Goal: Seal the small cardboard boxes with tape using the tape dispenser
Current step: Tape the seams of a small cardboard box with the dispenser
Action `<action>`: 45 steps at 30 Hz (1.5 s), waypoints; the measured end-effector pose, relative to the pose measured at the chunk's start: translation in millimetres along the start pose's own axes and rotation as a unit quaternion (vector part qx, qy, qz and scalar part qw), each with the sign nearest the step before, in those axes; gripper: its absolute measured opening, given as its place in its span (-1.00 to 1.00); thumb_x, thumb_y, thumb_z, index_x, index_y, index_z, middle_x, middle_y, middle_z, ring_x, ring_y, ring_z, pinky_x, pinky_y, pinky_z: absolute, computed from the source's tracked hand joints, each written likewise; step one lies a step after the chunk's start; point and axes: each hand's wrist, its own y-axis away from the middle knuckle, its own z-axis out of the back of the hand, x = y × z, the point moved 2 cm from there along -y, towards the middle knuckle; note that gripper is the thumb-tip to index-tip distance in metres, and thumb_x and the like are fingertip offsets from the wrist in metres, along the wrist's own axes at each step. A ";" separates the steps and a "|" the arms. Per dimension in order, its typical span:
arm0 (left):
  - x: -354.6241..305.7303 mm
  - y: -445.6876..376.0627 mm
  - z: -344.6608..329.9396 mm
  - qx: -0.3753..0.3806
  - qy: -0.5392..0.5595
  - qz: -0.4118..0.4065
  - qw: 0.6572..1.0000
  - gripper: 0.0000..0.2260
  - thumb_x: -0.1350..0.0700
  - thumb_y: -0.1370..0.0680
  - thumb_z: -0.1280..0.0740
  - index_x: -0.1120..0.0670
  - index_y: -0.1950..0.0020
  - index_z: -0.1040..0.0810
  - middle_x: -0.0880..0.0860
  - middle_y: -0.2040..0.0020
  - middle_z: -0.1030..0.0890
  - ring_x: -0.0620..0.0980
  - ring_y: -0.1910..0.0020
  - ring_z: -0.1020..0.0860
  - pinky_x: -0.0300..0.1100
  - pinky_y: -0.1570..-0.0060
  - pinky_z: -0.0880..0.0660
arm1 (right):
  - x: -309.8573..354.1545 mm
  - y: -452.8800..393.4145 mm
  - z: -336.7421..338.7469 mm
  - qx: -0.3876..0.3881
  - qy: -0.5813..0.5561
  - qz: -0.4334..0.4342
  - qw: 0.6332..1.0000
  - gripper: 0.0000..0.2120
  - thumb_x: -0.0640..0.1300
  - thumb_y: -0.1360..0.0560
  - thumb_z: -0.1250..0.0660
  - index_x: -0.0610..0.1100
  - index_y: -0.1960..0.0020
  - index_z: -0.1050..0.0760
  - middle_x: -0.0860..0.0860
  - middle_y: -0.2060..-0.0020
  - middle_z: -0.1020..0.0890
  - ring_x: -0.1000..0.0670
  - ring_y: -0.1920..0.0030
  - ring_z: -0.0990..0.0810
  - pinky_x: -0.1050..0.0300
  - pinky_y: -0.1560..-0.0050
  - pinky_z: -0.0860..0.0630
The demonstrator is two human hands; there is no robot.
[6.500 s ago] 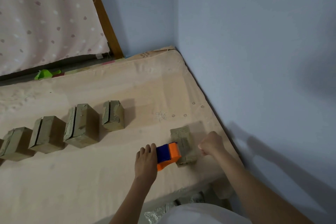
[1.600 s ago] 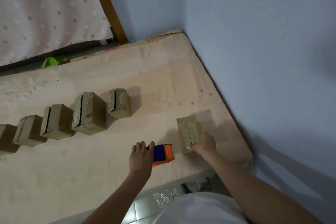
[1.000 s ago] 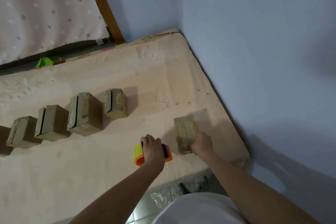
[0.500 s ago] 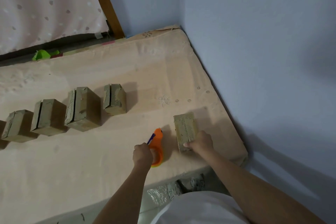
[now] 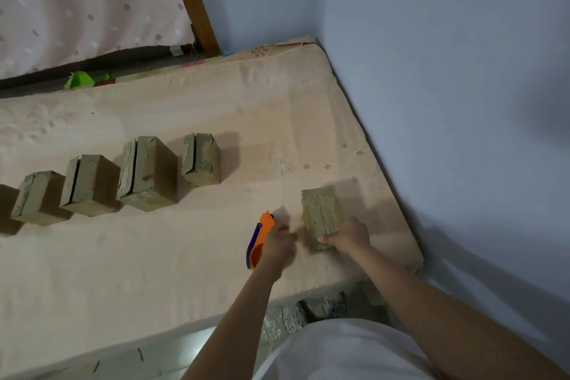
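While right hand (image 5: pixel 350 236) holds box (image 5: pixel 320 213), dispenser (image 5: pixel 260 239) in left hand (image 5: pixel 279 245)

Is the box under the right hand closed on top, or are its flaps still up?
Closed. The box lies low on the mattress with flaps flat, meeting at a centre seam. The right hand grips its near end.

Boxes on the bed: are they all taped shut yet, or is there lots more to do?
Not yet. The box by the wall has a strip down its top seam, so it looks about done; the right hand holds its near end. The left hand grips the orange tape dispenser beside it. The row of boxes to the left shows dark gaps along the top seams, so those probably remain.
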 end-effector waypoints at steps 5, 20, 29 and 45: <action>8.7 7.8 -16.2 0.105 0.176 0.086 0.975 -0.67 0.11 -0.59 -0.39 0.10 -0.31 -0.40 0.15 -0.15 -0.57 0.10 -0.11 -0.55 0.00 -0.12 -0.53 | -1.6 -3.1 0.1 0.001 -0.010 -0.010 1.000 -0.41 0.05 -0.30 -0.64 -0.20 -0.20 -0.54 -0.10 -0.16 -0.65 -0.09 -0.17 -0.63 0.13 -0.07 -0.60; 30.8 -3.4 -30.0 0.036 0.298 0.132 0.945 -0.79 0.33 -0.50 -0.45 0.25 -0.11 -0.56 0.16 0.13 -0.64 0.00 0.21 -0.59 -0.19 0.17 -0.56 | -5.0 -6.5 -5.5 0.009 -0.026 -0.023 0.999 -0.40 0.07 -0.27 -0.65 -0.16 -0.20 -0.59 -0.07 -0.14 -0.67 -0.05 -0.14 -0.65 0.20 0.03 -0.57; 32.8 5.3 -44.3 0.032 0.403 0.188 0.895 -0.71 0.32 -0.56 -0.37 0.20 -0.27 -0.53 0.17 -0.19 -0.57 -0.01 0.00 -0.55 -0.21 0.21 -0.53 | -5.4 -6.7 -10.2 -0.006 -0.023 -0.026 0.999 -0.44 0.05 -0.28 -0.65 -0.16 -0.16 -0.56 -0.07 -0.12 -0.68 -0.06 -0.10 -0.66 0.21 0.11 -0.57; 31.4 7.6 -57.7 0.047 0.442 0.186 0.876 -0.89 0.29 -0.60 -0.30 0.22 -0.06 -0.60 0.12 0.08 -0.60 -0.06 0.19 -0.51 -0.24 0.16 -0.51 | -4.8 -3.1 -11.9 -0.011 -0.021 -0.024 0.999 -0.46 0.04 -0.30 -0.64 -0.19 -0.14 -0.57 -0.08 -0.11 -0.67 -0.07 -0.10 -0.66 0.24 0.17 -0.52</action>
